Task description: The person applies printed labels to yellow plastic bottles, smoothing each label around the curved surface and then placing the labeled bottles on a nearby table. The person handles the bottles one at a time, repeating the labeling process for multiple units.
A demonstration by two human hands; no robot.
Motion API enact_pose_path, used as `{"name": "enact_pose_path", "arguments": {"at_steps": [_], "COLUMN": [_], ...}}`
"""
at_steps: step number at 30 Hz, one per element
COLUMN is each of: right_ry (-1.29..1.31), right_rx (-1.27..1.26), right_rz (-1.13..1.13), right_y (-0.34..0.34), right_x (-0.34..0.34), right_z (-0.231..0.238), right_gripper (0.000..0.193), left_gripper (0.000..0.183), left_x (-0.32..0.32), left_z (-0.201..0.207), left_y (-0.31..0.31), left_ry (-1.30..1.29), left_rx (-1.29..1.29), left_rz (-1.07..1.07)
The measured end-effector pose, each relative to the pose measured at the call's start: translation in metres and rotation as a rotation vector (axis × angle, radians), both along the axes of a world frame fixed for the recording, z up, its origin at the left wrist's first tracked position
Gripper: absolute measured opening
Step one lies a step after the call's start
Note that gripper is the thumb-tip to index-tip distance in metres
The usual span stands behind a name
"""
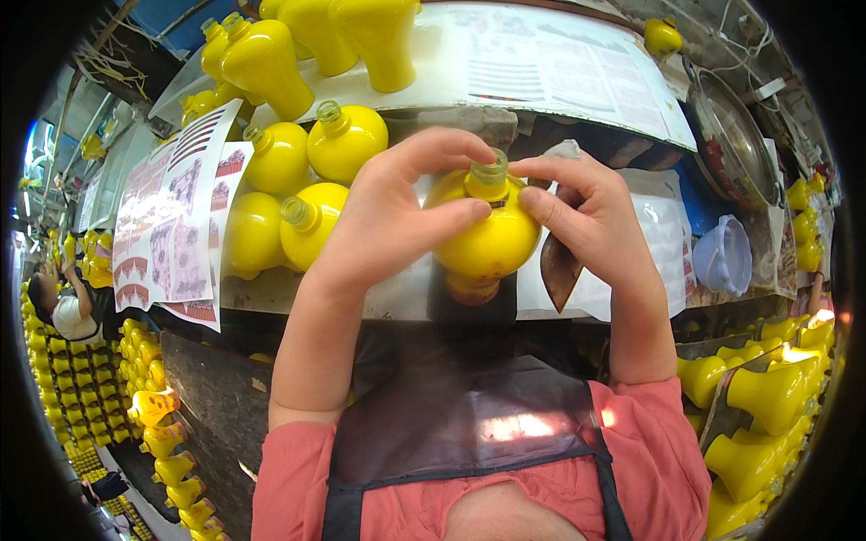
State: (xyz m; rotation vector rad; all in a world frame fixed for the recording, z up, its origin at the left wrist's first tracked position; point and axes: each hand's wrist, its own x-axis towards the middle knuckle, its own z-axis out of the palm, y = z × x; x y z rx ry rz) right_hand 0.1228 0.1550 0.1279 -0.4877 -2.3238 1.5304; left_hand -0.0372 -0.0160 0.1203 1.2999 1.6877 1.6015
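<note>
A glossy yellow bottle (pixel 501 239) with a clear glass neck stands in front of me at the table's near edge. My left hand (pixel 397 212) curves around its left side, thumb pressed on the shoulder and forefinger at the neck. From the other side, my right hand (pixel 586 203) touches neck and shoulder with forefinger and thumb. Tucked in that same hand is a brown, pointed, leaf-shaped blade (pixel 560 270), hanging point down; its pale upper end shows above the knuckles. A small dark strip (pixel 497 205) sits on the shoulder by my left thumb. Faint reddish marks show near the bottle's base.
Several yellow bottles (pixel 347 144) crowd the table at left and back. Printed decal sheets (pixel 180 212) lie at left, with another sheet (pixel 559 59) on the raised board behind. A pale blue bucket (pixel 722 257) stands at right. Bottle rows (pixel 767 397) flank me; a person (pixel 72 311) is far left.
</note>
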Motion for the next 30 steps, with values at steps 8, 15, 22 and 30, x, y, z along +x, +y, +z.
{"name": "enact_pose_path", "arguments": {"at_steps": [8,15,22,30], "right_ry": [-0.05,-0.01,0.058,0.052], "right_rx": [0.028,0.049,0.112,0.146], "right_rz": [0.124,0.083,0.057,0.018], "right_y": [0.012,0.008,0.006,0.006], "right_x": [0.002,-0.002,-0.009,-0.012], "right_z": [-0.006,-0.01,-0.015,-0.019], "right_gripper": [0.051,0.05,0.048,0.043], "left_gripper": [0.038,0.037,0.032,0.031], "left_x": [0.004,0.012,0.019,0.011], "left_z": [0.003,0.003,-0.005,-0.014], "left_y": [0.002,0.007,0.019,0.021], "left_ry": [0.094,0.143,0.255,0.116], "left_rx": [-0.043,-0.085,-0.082,0.009], "left_rz": [0.075,0.205,0.363,0.293]}}
